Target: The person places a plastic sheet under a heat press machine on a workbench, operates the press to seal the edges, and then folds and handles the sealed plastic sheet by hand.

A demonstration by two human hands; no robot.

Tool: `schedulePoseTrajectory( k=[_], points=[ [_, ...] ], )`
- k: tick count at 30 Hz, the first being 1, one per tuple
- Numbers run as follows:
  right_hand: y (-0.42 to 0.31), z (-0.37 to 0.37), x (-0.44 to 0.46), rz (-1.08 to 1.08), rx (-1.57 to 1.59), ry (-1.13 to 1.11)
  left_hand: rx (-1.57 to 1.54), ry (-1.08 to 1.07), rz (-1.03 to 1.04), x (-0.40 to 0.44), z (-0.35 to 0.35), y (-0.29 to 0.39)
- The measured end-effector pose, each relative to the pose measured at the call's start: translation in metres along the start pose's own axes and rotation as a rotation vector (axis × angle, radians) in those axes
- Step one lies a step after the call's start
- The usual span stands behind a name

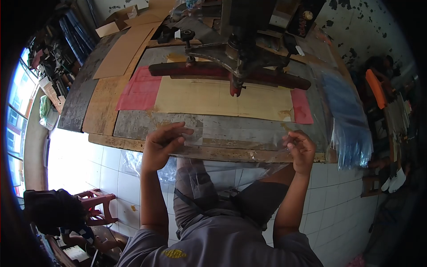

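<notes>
A clear plastic sheet (235, 167) hangs over the front edge of the worktable, its upper part stretched between my two hands. My left hand (163, 143) pinches its left side, thumb and fingers close together. Over at the right corner, my right hand (301, 150) has its fingers curled on the sheet. Just beyond my hands lies a long yellow sheet (222, 95) with pink pieces (138, 89) at its ends, on a grey metal plate (133, 123). Above it is the dark red bar (275, 76) of a press, which hides part of the yellow sheet.
Stacked clear bluish plastic sheets (347, 115) overhang the table's right side. Flat cardboard (118, 55) lies at the left, with an open box (116, 22) behind. The press column (244, 20) rises at the back centre. A red stool (98, 207) stands on the floor at left.
</notes>
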State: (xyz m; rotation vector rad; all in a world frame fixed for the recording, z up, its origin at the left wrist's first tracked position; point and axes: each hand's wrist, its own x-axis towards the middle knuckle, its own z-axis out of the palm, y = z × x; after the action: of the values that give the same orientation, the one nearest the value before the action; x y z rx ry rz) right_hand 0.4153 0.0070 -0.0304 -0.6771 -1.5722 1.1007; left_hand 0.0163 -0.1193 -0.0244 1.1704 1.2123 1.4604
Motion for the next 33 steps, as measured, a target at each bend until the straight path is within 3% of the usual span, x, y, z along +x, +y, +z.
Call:
schedulePoseTrajectory(
  k=[17, 33],
  points=[
    [0.006, -0.005, -0.005, -0.060, -0.035, 0.066, -0.016, 0.190, 0.036, 0.007, 0.005, -0.001],
    [0.010, -0.007, -0.007, -0.031, -0.042, 0.087, 0.046, 0.199, -0.048, 0.003, 0.006, 0.006]
  ],
)
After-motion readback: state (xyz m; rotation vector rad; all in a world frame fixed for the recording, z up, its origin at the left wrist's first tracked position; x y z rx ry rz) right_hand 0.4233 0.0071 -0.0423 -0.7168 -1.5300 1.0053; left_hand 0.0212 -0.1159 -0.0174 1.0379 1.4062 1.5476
